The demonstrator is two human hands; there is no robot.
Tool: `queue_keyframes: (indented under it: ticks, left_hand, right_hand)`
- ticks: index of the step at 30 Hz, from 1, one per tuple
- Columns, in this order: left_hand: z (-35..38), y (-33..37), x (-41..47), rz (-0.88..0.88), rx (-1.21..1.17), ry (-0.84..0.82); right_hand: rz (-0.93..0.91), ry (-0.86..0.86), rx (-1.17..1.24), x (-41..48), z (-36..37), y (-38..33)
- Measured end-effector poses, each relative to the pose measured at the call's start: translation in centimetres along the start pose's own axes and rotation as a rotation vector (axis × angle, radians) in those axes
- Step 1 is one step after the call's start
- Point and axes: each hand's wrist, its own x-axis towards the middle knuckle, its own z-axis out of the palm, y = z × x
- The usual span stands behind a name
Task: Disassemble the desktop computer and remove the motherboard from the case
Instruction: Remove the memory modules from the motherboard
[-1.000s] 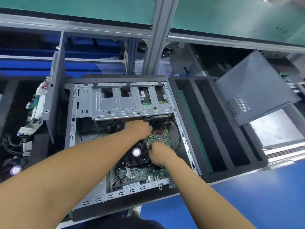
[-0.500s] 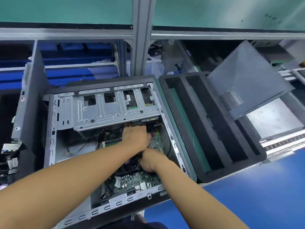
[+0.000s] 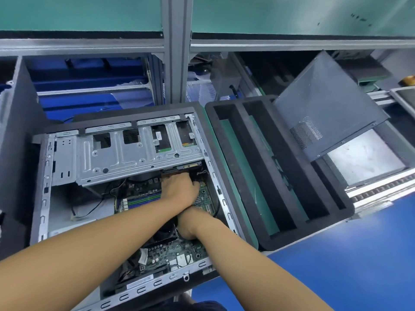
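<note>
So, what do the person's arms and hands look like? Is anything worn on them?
The left hand and the right hand are bare: no gloves and, on what shows, no rings. The left forearm and the right forearm are bare too, with no sleeve, watch or wrist strap in view. The fingers are mostly hidden inside the case.

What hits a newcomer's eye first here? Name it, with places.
The open computer case lies at the centre with both arms reaching in: the left hand sits at the edge of the silver drive cage, the right hand just nearer, over the green motherboard. Right of the case sits a black foam tray with long slots, and a grey perforated side panel tilts beyond it.
</note>
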Motion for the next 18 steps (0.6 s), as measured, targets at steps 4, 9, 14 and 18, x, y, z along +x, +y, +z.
queue_keyframes:
  ticks: [4, 9, 14, 18]
  left_hand:
    - [0.2, 0.2, 0.1, 0.014, -0.078, 0.068]
    - [0.3, -0.1, 1.0, 0.125, -0.06, -0.032]
    - [0.9, -0.4, 3.4, 0.116, 0.019, -0.158]
    - [1.3, -1.2, 4.7, 0.041, -0.002, -0.244]
  right_hand:
    - [0.024, -0.068, 0.005, 0.2, -0.9, 0.6]
    - [0.106, 0.031, 0.0, 0.0, -0.3, 0.8]
    - [0.158, 0.113, 0.082, 0.0, 0.1, 0.7]
    - [0.163, 0.098, 0.069, 0.2, 0.2, 0.6]
